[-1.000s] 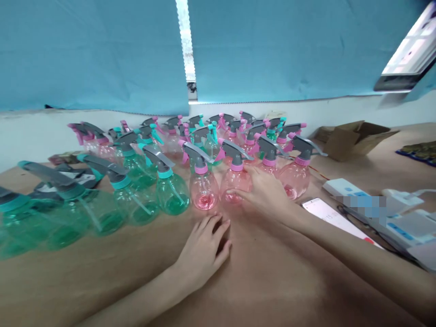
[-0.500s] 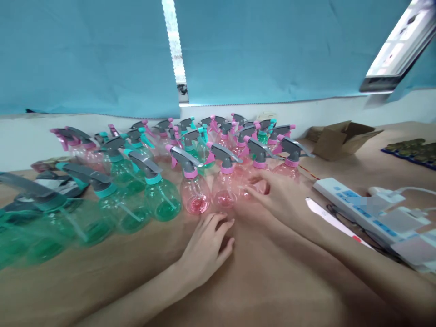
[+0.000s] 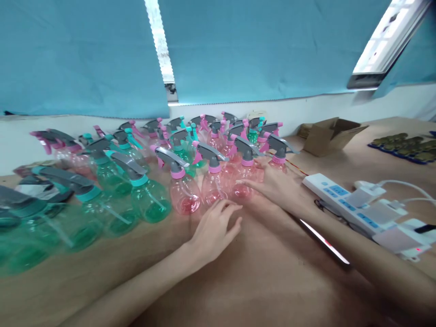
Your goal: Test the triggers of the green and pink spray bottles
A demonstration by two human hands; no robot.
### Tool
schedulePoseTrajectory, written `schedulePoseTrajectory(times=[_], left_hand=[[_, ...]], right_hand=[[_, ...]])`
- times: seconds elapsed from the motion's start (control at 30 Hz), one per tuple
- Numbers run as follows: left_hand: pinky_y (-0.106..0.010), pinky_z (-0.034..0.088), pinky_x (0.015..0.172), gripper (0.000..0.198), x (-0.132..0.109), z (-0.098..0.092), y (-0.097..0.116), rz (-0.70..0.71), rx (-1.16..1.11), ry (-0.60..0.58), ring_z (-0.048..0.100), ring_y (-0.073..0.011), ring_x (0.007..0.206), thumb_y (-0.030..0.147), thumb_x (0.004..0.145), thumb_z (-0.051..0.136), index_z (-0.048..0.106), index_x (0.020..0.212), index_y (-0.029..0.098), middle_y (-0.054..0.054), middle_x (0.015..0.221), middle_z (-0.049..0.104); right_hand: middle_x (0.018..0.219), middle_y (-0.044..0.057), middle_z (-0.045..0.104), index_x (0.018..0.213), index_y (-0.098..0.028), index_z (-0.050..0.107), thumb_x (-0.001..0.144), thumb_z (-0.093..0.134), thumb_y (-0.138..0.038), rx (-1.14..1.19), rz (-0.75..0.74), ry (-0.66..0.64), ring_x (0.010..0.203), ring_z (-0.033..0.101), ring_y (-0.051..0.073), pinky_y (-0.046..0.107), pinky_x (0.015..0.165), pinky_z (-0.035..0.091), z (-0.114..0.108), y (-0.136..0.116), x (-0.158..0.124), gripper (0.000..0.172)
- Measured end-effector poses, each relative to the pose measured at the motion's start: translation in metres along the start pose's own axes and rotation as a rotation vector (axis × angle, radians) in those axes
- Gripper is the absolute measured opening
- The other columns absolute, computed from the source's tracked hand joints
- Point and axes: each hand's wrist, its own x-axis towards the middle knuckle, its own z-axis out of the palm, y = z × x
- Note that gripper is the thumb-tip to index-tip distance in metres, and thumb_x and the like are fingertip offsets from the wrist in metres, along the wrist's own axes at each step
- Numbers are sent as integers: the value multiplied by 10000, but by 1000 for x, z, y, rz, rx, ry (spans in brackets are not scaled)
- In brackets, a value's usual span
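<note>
Past round green plastic spray bottles at frame left, with left hand loosely curled, apparently empty, at centre, seemingly positioning a round pink plastic spray bottle right of centre using right hand, half-spread, grip unclear, calling for gentle contact.

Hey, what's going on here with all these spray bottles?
Someone's two bare hands are at the front row of spray bottles, which has green bottles on the left and pink ones on the right. The right hand is at a pink bottle, thumb across its front; whether its grip is closed is unclear. The left hand holds nothing, its fingers by the neighbouring pink bottle.
</note>
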Motion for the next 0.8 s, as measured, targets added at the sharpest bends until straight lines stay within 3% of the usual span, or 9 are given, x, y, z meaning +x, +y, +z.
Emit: schedulePoseTrajectory(times=[0.13,0.3,0.47,0.67,0.8], left_hand=[[-392,484,877,223,0,0,1,-9,-10,-20,592,-223,1010,181,923,509,573,1137,187,-58,1106,589],[-396,489,866,228,-3,-3,1,-10,-7,-15,592,-227,1000,183,918,512,572,1138,189,-57,1079,585],[-396,494,857,221,-10,-4,-2,-20,-21,-3,595,-226,996,188,914,501,568,1124,204,-54,1075,585],[-389,477,882,196,-25,-10,-3,-96,-114,-28,591,-212,1001,210,935,488,576,1109,225,-41,1081,585],[-374,475,890,199,-38,-16,-5,-156,-194,-16,580,-206,1027,243,938,500,550,1130,243,-30,1117,581]], right_hand=[[945,172,726,1110,-164,581,784,547,-599,-18,14,-55,873,685,376,436,682,497,4,-4,4,545],[963,161,720,1103,-178,578,773,554,-592,-29,18,-53,833,684,371,411,625,475,0,0,1,530],[778,115,722,1167,-144,543,770,563,-574,-35,17,-78,755,679,353,385,580,456,-3,8,-1,586],[945,121,720,1240,-165,494,753,561,-644,-10,-30,-88,894,662,346,386,644,474,-5,9,-14,686],[855,104,722,1153,-195,538,713,552,-707,-59,-60,-102,775,673,350,386,556,461,-12,6,-33,675]])
